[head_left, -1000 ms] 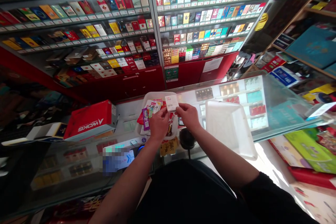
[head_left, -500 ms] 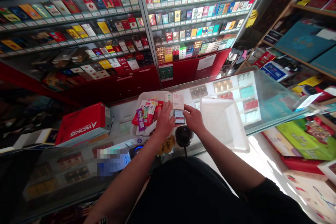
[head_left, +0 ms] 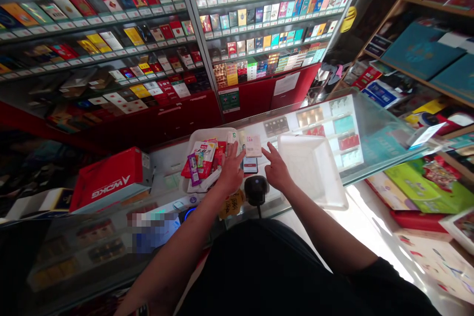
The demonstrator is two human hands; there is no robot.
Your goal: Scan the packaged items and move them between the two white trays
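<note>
A pale pink and white pack (head_left: 253,145) lies on the glass counter just above a phone (head_left: 250,165). To its left is my left hand (head_left: 232,170), fingers spread, over the right edge of a white tray (head_left: 188,155) of red packets (head_left: 207,155) and a purple packet (head_left: 193,170). My right hand (head_left: 277,170) is to the right of the pack, its index finger and thumb apart, holding nothing. A round black device (head_left: 256,188) stands between my forearms, below the phone.
Beside my right hand sits a white plastic tray (head_left: 309,173). A red shoebox-like carton (head_left: 111,180) stands on the counter's left. Shelves of small packs (head_left: 259,15) rise behind the counter. Stacked boxes (head_left: 429,177) fill the right side.
My right hand has come off the pale pack and moved right, its fingers opening. My left hand has spread its fingers. The view has shifted slightly.
</note>
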